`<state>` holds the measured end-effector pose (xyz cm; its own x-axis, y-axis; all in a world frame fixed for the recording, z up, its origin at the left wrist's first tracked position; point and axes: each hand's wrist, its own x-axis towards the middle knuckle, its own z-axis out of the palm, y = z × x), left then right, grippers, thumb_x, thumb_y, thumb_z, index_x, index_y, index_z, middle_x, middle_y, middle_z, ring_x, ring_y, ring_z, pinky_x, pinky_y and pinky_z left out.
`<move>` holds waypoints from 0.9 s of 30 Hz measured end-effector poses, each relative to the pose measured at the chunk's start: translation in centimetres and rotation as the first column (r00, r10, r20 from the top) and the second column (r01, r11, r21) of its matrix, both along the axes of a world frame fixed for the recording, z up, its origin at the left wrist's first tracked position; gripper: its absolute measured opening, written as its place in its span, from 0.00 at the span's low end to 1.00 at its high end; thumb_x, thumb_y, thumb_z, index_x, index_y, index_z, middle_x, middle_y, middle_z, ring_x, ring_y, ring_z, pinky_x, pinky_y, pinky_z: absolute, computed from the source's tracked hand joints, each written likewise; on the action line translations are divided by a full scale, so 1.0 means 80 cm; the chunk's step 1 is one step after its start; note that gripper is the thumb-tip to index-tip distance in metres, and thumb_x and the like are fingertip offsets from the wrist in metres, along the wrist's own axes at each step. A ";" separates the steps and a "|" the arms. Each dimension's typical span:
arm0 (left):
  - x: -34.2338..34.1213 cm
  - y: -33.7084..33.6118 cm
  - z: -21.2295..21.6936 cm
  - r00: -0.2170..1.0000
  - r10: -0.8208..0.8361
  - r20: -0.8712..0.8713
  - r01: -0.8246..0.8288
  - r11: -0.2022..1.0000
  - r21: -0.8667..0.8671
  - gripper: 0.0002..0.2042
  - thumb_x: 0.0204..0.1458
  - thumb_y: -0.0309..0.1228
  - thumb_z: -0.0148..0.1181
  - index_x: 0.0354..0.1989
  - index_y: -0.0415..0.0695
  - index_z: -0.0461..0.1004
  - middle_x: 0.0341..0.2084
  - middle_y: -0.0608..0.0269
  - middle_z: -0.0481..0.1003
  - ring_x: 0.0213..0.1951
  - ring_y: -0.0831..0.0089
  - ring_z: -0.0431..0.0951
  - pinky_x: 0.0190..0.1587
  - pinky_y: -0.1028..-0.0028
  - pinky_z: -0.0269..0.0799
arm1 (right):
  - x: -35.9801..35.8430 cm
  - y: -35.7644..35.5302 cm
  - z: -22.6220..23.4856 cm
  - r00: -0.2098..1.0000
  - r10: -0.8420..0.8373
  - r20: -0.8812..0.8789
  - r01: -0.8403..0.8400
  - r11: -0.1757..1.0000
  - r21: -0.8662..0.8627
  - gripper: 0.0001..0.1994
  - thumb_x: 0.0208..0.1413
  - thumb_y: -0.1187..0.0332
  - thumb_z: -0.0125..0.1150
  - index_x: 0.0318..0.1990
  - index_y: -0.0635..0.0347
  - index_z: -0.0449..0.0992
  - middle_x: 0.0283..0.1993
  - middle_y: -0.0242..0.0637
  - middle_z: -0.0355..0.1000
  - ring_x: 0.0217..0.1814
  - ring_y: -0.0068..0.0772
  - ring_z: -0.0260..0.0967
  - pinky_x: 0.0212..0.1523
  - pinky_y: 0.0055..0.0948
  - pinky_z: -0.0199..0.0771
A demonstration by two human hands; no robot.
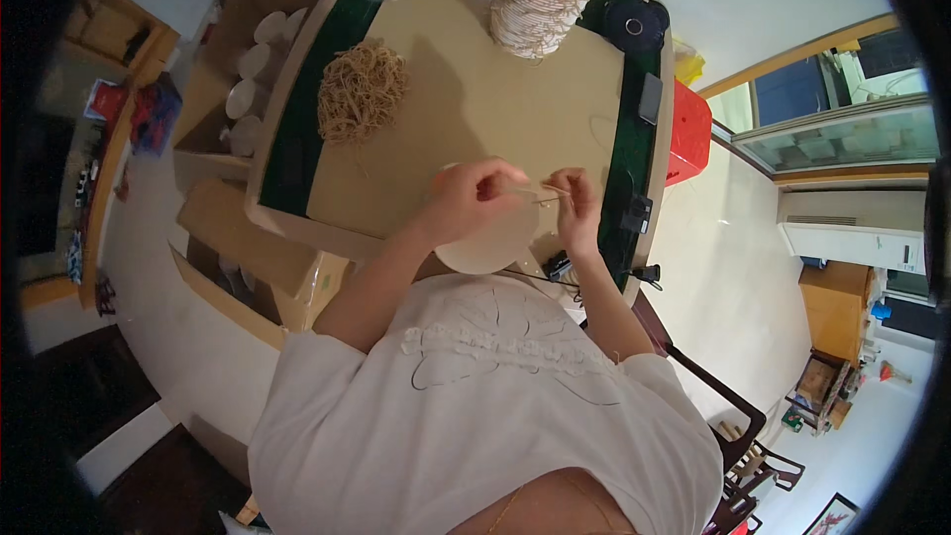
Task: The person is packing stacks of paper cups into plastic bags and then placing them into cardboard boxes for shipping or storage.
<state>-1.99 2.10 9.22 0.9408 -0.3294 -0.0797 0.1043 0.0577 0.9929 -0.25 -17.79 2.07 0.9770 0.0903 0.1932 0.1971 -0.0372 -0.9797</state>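
Above the near edge of the table, in front of my white shirt, is a pale round paper cup or bucket (487, 246), its round face toward me. My left hand (464, 200) lies over its upper part, slightly blurred, with thumb and fingers curled together; what they pinch cannot be made out. Just right of it, my right hand (577, 206) is closed, thumb and fingertips pinching a thin cord (545, 201) beside the bucket's edge. Farther left on the table lies a tangled heap of brown twine cords (363, 94).
A tall stack of paper buckets (543, 2) with cord handles stands at the table's far side. Along the right edge lie a dark spool (634, 24), a phone (650, 99) and a small black device (637, 214). Left are cardboard boxes (260, 223), one holding pale cups (255, 61).
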 end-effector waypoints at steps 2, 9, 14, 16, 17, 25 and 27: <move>-0.002 0.021 -0.013 0.954 0.243 0.173 -0.297 0.843 0.449 0.09 0.49 0.28 0.56 0.38 0.39 0.73 0.17 0.66 0.67 0.23 0.81 0.67 0.27 0.79 0.65 | 0.005 0.000 0.018 0.966 -0.041 -0.256 0.062 0.995 0.074 0.08 0.60 0.71 0.43 0.41 0.62 0.69 0.23 0.28 0.63 0.24 0.19 0.64 0.25 0.17 0.63; 0.015 0.071 -0.071 0.859 0.260 -0.441 -0.131 0.944 0.302 0.14 0.52 0.39 0.54 0.35 0.39 0.73 0.15 0.65 0.68 0.21 0.78 0.68 0.26 0.75 0.65 | 0.017 -0.018 -0.023 0.622 0.151 -0.768 -0.267 0.963 -0.028 0.20 0.59 0.55 0.44 0.22 0.58 0.71 0.13 0.25 0.60 0.12 0.16 0.53 0.12 0.19 0.50; 0.042 0.103 -0.094 0.882 0.174 -0.438 0.003 0.927 0.374 0.16 0.52 0.44 0.53 0.25 0.42 0.69 0.14 0.68 0.68 0.19 0.80 0.67 0.20 0.75 0.63 | 0.054 -0.009 0.022 0.458 0.302 -0.836 -0.312 0.935 0.167 0.23 0.59 0.49 0.40 0.30 0.59 0.74 0.19 0.27 0.67 0.13 0.16 0.56 0.14 0.16 0.55; 0.068 0.110 -0.070 0.871 0.100 -0.482 0.082 0.936 0.342 0.17 0.52 0.44 0.53 0.23 0.42 0.68 0.14 0.69 0.67 0.18 0.81 0.67 0.18 0.75 0.62 | 0.075 -0.004 0.078 0.458 0.306 -0.835 -0.468 0.881 0.066 0.25 0.60 0.48 0.37 0.36 0.60 0.74 0.23 0.29 0.68 0.13 0.19 0.59 0.14 0.16 0.57; 0.087 0.112 -0.035 0.905 0.152 -0.398 0.002 0.932 0.361 0.16 0.52 0.44 0.53 0.23 0.43 0.67 0.15 0.68 0.67 0.18 0.81 0.67 0.17 0.75 0.62 | 0.091 -0.002 0.110 0.526 0.317 -0.789 -0.530 0.848 -0.012 0.25 0.60 0.48 0.35 0.42 0.59 0.72 0.25 0.31 0.69 0.15 0.21 0.63 0.16 0.16 0.61; 0.234 0.107 0.371 0.151 0.347 0.926 -0.513 0.828 -0.227 0.12 0.53 0.31 0.52 0.22 0.37 0.64 0.14 0.62 0.60 0.18 0.76 0.60 0.23 0.76 0.59 | 0.201 0.049 0.477 0.797 0.105 0.594 0.138 0.927 -0.349 0.20 0.63 0.57 0.36 0.55 0.58 0.65 0.46 0.35 0.66 0.41 0.21 0.64 0.39 0.23 0.68; 0.294 0.102 0.399 -0.145 0.257 0.955 -0.515 0.805 -0.295 0.10 0.51 0.29 0.53 0.22 0.37 0.64 0.19 0.56 0.65 0.22 0.60 0.66 0.25 0.69 0.62 | 0.260 0.053 0.497 0.570 0.084 0.817 0.290 0.910 -0.297 0.19 0.62 0.61 0.38 0.58 0.56 0.63 0.51 0.39 0.65 0.49 0.29 0.64 0.47 0.26 0.65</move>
<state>21.50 10.22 41.14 0.1006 0.0197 0.9947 -0.8838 -0.4574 0.0985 20.57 -13.57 41.81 0.4351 0.2429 0.8670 0.8543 -0.4154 -0.3124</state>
